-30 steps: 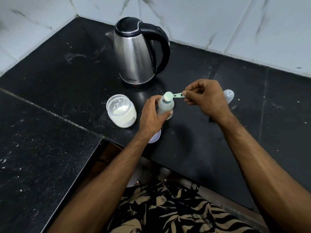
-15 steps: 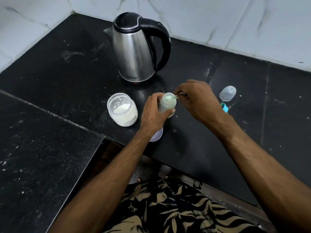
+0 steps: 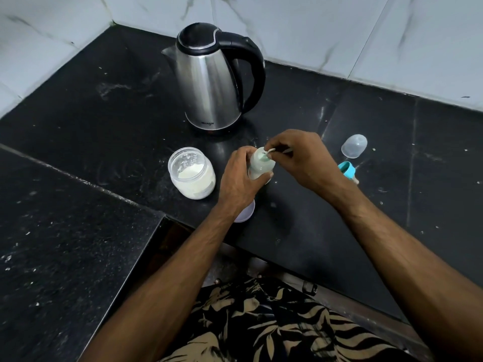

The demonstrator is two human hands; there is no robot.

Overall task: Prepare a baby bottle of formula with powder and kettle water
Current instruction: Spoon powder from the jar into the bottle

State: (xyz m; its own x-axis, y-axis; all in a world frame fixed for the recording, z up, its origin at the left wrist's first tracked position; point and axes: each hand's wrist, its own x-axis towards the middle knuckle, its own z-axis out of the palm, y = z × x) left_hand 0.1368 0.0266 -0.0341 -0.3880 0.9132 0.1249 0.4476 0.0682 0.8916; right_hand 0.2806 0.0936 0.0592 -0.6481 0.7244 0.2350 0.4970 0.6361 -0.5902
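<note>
While our left hand (image 3: pixel 239 180) wrapped its curled fingers round the baby bottle (image 3: pixel 261 165), the bottle stood upright on the black counter (image 3: pixel 300 218), just in front of the kettle (image 3: pixel 214 82). We saw its mouth uncapped and its inside pale; how much it held, we could not tell. Our right hand (image 3: pixel 303 160) hovered over that mouth, thumb and fingers pinching the thin handle of the scoop (image 3: pixel 269 152), whose bowl sat at the bottle's rim. Whether powder was left in the scoop, we could not make out.

Left of the bottle stood the open powder jar (image 3: pixel 192 173), clear-walled, with white formula heaped low inside and a dusting clinging to its walls. Behind the bottle the steel kettle sat lid down, black handle turned to the right. Right of the bottle, beyond our right hand, lay a clear dome cap (image 3: pixel 354 146) on its side, and nearer us a teal collar ring (image 3: pixel 346 169), partly hidden by our wrist. Under our left wrist peeked a pale round lid (image 3: pixel 245 214), lying flat.
</note>
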